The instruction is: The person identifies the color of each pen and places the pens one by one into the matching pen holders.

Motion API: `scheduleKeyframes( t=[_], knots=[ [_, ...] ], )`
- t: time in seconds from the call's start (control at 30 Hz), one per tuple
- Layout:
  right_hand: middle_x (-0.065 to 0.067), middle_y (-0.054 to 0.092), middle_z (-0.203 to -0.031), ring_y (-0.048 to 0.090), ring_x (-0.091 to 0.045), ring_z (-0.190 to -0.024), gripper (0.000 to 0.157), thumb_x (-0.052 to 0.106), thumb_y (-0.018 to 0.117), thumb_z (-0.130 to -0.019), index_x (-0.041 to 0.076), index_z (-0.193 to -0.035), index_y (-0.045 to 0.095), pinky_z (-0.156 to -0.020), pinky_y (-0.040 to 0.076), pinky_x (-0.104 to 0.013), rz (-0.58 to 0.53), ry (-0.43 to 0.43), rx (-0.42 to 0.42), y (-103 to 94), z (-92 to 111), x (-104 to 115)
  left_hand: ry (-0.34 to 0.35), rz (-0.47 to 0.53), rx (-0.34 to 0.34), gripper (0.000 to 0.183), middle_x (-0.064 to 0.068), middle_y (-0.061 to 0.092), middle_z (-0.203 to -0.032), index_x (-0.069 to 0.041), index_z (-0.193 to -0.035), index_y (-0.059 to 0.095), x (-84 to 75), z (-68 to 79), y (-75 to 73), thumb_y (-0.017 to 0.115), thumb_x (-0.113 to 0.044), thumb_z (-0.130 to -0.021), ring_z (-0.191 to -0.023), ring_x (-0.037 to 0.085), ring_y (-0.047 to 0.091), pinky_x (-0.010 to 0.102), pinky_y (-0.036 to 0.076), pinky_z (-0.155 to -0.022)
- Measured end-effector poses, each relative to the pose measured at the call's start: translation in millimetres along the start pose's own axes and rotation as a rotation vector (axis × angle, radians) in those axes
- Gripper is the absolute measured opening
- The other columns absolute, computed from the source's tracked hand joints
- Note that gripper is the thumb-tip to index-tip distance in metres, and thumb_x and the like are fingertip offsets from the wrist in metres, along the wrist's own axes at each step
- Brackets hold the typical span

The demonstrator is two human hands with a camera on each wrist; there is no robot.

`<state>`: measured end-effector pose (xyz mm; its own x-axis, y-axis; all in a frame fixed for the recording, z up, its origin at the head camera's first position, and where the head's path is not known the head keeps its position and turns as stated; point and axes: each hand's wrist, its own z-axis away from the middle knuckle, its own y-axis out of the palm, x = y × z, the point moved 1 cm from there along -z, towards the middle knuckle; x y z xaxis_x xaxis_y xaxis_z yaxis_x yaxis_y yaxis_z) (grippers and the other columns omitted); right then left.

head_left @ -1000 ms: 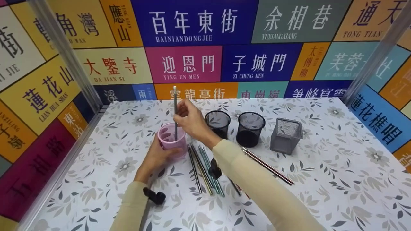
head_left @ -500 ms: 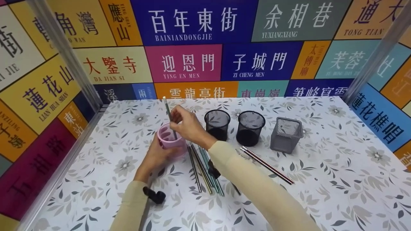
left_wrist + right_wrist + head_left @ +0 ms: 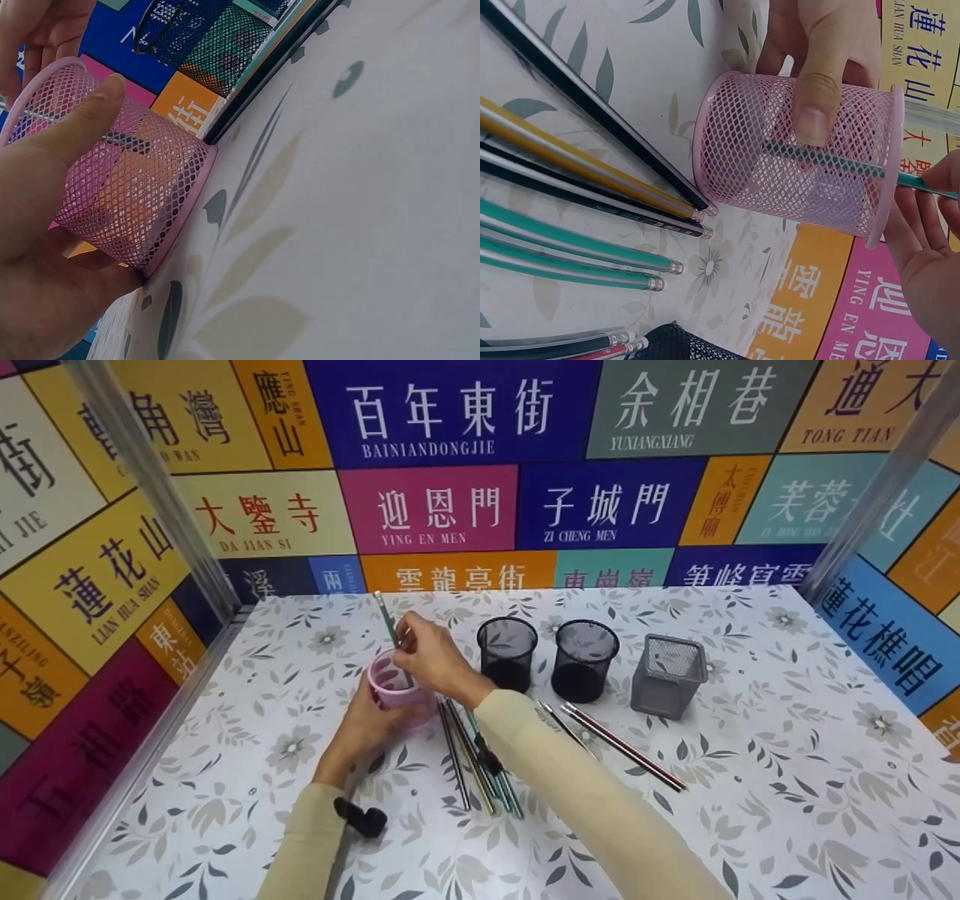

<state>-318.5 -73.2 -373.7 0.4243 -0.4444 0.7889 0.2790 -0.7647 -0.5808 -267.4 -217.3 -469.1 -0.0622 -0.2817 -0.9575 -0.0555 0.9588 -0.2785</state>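
My left hand (image 3: 369,726) grips a pink mesh pencil cup (image 3: 832,191) from the side, its thumb lying across the wall in both wrist views. The cup stands upright on the table. Above it, my right hand (image 3: 436,658) pinches a green pencil (image 3: 385,613), eraser end up and leaning left. Through the mesh, the pencil's lower part (image 3: 825,155) shows inside the cup, with its end short of the base. Right of the cup lie a black pencil (image 3: 454,757), a yellow pencil (image 3: 585,156) and green pencils (image 3: 570,259), partly hidden by my right sleeve.
Two round black mesh cups (image 3: 507,649) (image 3: 585,671) and a square grey mesh holder (image 3: 666,682) stand right of my hands. In front of them lie red-and-dark striped pencils (image 3: 630,750) and a dark pencil (image 3: 574,727). A printed wall (image 3: 450,420) bounds the table's back.
My right hand has lowered the green pencil deeper into the pink cup, and its top now leans left. The right forearm shifted left, uncovering a dark pencil. My left hand keeps its hold.
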Motion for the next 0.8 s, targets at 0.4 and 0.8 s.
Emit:
scheduleKeyframes(
  t=[0.4, 0.8],
  knots=[
    [-0.012, 0.069, -0.099, 0.062, -0.017, -0.088, 0.02, 0.003, 0.067, -0.089, 0.006, -0.107, 0.056, -0.072, 0.054, -0.023, 0.105, -0.009, 0.045, 11.0, -4, 2, 0.004, 0.018, 0.02, 0.104, 0.012, 0.039, -0.156, -0.014, -0.157, 0.02, -0.9, -1.6, -1.1, 0.084, -0.013, -0.076, -0.143, 0.029, 0.042, 0.044, 0.034, -0.121],
    [-0.01, 0.066, -0.106, 0.059, -0.019, -0.096, 0.025, 0.009, 0.07, -0.09, 0.006, -0.112, 0.058, -0.084, 0.053, -0.028, 0.262, -0.012, 0.127, 18.2, -8, 6, 0.005, 0.032, 0.022, 0.108, 0.009, 0.034, -0.16, -0.016, -0.159, 0.016, -0.1, -0.3, -1.2, 0.085, -0.016, -0.077, -0.144, 0.025, 0.039, 0.041, 0.031, -0.122]
  ],
)
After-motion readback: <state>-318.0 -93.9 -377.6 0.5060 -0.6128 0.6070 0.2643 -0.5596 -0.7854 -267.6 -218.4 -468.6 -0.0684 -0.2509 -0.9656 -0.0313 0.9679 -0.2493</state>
